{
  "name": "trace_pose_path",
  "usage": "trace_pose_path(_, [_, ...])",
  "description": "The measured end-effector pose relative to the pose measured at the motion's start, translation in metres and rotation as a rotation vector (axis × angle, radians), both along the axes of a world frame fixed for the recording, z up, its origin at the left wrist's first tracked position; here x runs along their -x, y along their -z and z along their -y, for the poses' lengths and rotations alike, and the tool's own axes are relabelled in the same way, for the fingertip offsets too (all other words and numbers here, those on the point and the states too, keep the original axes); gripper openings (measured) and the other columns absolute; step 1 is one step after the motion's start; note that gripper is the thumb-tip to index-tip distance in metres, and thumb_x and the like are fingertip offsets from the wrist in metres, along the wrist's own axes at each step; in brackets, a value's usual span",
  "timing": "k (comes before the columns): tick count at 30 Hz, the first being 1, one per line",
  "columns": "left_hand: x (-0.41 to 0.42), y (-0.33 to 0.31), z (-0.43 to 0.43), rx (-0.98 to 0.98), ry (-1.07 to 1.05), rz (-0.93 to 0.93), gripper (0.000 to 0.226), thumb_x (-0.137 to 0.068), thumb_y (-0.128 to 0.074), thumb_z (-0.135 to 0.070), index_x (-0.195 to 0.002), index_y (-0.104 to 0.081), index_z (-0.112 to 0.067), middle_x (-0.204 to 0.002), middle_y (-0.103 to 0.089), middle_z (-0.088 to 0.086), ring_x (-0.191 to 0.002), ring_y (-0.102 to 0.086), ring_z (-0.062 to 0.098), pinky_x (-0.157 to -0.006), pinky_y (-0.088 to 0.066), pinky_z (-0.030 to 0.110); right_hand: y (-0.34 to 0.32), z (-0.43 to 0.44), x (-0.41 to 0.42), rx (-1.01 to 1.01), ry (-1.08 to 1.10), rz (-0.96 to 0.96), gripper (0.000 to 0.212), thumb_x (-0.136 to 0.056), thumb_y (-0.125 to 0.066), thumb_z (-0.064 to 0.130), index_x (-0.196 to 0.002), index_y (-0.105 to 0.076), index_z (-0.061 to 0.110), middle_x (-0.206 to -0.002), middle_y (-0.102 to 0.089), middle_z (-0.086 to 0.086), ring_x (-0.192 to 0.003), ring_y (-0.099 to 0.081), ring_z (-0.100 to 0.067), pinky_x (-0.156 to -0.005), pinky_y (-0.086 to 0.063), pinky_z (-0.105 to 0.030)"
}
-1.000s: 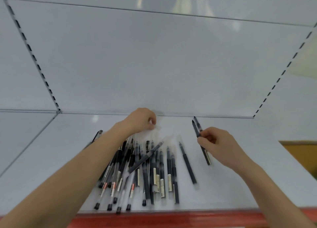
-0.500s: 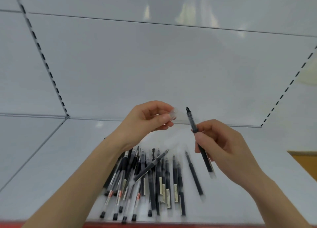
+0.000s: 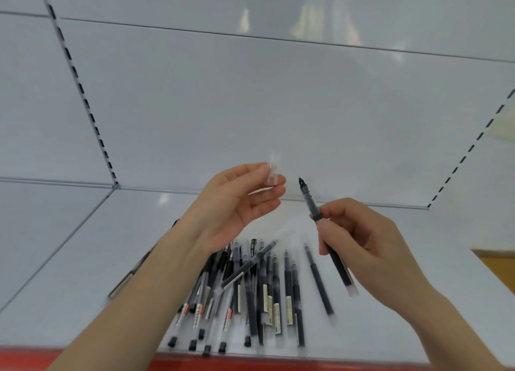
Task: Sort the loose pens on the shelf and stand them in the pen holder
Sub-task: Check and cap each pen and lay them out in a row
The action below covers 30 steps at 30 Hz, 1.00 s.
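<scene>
My right hand (image 3: 359,242) grips a black pen (image 3: 308,200) by its middle, bare tip pointing up and slightly left. My left hand (image 3: 239,206) pinches a small clear pen cap (image 3: 271,172) between thumb and fingertips, just left of the pen's tip and apart from it. Below both hands, several black pens (image 3: 250,292) lie in a loose pile on the white shelf (image 3: 69,273), most pointing front to back. One pen (image 3: 319,280) lies alone to the right of the pile. No pen holder is in view.
The shelf has a white back panel (image 3: 250,105) with slotted uprights at left (image 3: 80,91) and right (image 3: 471,147). A red strip (image 3: 250,363) runs along the front edge. An orange surface (image 3: 498,267) shows at the far right.
Both hands rose off the shelf. My left hand lifted a clear cap from the back of the shelf and now holds it higher; my right hand raised its pen upright beside it.
</scene>
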<state>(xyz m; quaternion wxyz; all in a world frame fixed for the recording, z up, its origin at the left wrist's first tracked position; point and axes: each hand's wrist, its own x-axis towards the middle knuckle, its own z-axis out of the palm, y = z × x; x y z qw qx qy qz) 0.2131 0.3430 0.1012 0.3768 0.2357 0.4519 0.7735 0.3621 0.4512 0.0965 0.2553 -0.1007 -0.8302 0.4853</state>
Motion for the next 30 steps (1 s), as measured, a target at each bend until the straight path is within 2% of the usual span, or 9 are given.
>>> trace_pose_path(2, [-0.003, 0.000, -0.002, -0.024, 0.027, 0.190, 0.012, -0.085, -0.052, -0.014, -0.081, -0.061, -0.007, -0.071, -0.071, 0.002, -0.061, -0.068, 0.010, -0.062, -0.056, 0.021, 0.001, 0.002, 0.000, 0.002, -0.007, 0.004, 0.010, -0.074, -0.052, 0.026, -0.071, -0.062, 0.027, -0.053, -0.059, 0.005, -0.047, -0.050, 0.001, -0.048, -0.036, -0.008])
trace_pose_path(5, [-0.009, 0.000, -0.005, -0.043, 0.045, 0.314, 0.014, -0.083, -0.053, -0.016, -0.085, -0.064, -0.007, -0.071, -0.072, 0.001, -0.061, -0.068, 0.009, -0.062, -0.056, 0.022, 0.002, 0.005, 0.001, 0.003, -0.028, 0.013, 0.009, -0.075, -0.052, 0.025, -0.072, -0.061, 0.025, -0.053, -0.059, 0.004, -0.045, -0.047, 0.001, -0.048, -0.035, -0.008])
trace_pose_path(9, [-0.017, 0.001, -0.005, -0.059, 0.050, 0.332, 0.016, -0.078, -0.057, -0.019, -0.087, -0.067, -0.009, -0.078, -0.073, 0.000, -0.069, -0.070, 0.009, -0.068, -0.056, 0.022, 0.007, 0.009, 0.002, -0.024, -0.062, 0.045, 0.009, -0.077, -0.051, 0.027, -0.073, -0.059, 0.027, -0.052, -0.058, 0.004, -0.047, -0.044, -0.005, -0.049, -0.035, -0.012])
trace_pose_path(14, [-0.025, 0.002, -0.005, -0.095, 0.031, 0.321, 0.015, -0.084, -0.055, -0.017, -0.091, -0.066, -0.009, -0.082, -0.073, 0.002, -0.072, -0.071, 0.010, -0.068, -0.057, 0.025, 0.008, 0.012, 0.004, -0.010, -0.053, 0.036, 0.014, -0.087, -0.055, 0.021, -0.074, -0.060, 0.025, -0.052, -0.058, 0.004, -0.047, -0.044, -0.006, -0.048, -0.035, -0.011])
trace_pose_path(17, [-0.031, 0.004, -0.006, -0.120, 0.012, 0.271, 0.016, -0.077, -0.059, -0.018, -0.090, -0.065, -0.011, -0.082, -0.073, 0.002, -0.073, -0.070, 0.011, -0.069, -0.057, 0.026, 0.007, 0.014, 0.006, 0.006, -0.012, 0.005, 0.016, -0.089, -0.053, 0.018, -0.076, -0.060, 0.023, -0.053, -0.059, 0.005, -0.045, -0.043, -0.006, -0.045, -0.036, -0.013])
trace_pose_path(20, [-0.034, 0.008, -0.006, -0.127, -0.027, 0.182, 0.024, -0.071, -0.061, -0.017, -0.094, -0.064, -0.015, -0.082, -0.073, 0.001, -0.075, -0.069, 0.012, -0.078, -0.056, 0.029, 0.008, 0.016, 0.006, 0.063, 0.028, -0.007, 0.014, -0.086, -0.052, 0.015, -0.076, -0.061, 0.022, -0.052, -0.057, 0.006, -0.043, -0.042, -0.006, -0.042, -0.035, -0.016])
trace_pose_path(23, [-0.032, 0.010, -0.004, -0.081, -0.106, -0.022, 0.037, -0.074, -0.062, -0.014, -0.110, -0.060, -0.022, -0.080, -0.071, 0.004, -0.082, -0.066, 0.016, -0.087, -0.053, 0.035, 0.012, 0.015, 0.005, 0.090, 0.039, -0.007, 0.015, -0.086, -0.053, 0.017, -0.075, -0.061, 0.023, -0.051, -0.056, 0.006, -0.045, -0.043, -0.005, -0.045, -0.035, -0.016])
trace_pose_path(25, [-0.031, 0.009, -0.003, -0.040, -0.153, -0.160, 0.035, -0.082, -0.059, -0.011, -0.113, -0.059, -0.025, -0.079, -0.071, 0.005, -0.083, -0.065, 0.017, -0.087, -0.053, 0.035, 0.013, 0.013, 0.005, 0.101, 0.043, -0.017, 0.014, -0.086, -0.054, 0.018, -0.076, -0.062, 0.022, -0.051, -0.055, 0.007, -0.045, -0.047, -0.002, -0.047, -0.036, -0.013])
trace_pose_path(30, [-0.030, 0.013, -0.009, -0.015, -0.290, -0.278, 0.011, -0.085, -0.058, -0.014, -0.090, -0.066, -0.020, -0.075, -0.071, 0.004, -0.078, -0.067, 0.016, -0.078, -0.056, 0.031, 0.017, 0.009, 0.004, 0.081, 0.057, -0.031, 0.015, -0.086, -0.054, 0.024, -0.073, -0.061, 0.023, -0.050, -0.055, 0.007, -0.043, -0.047, -0.003, -0.046, -0.036, -0.013])
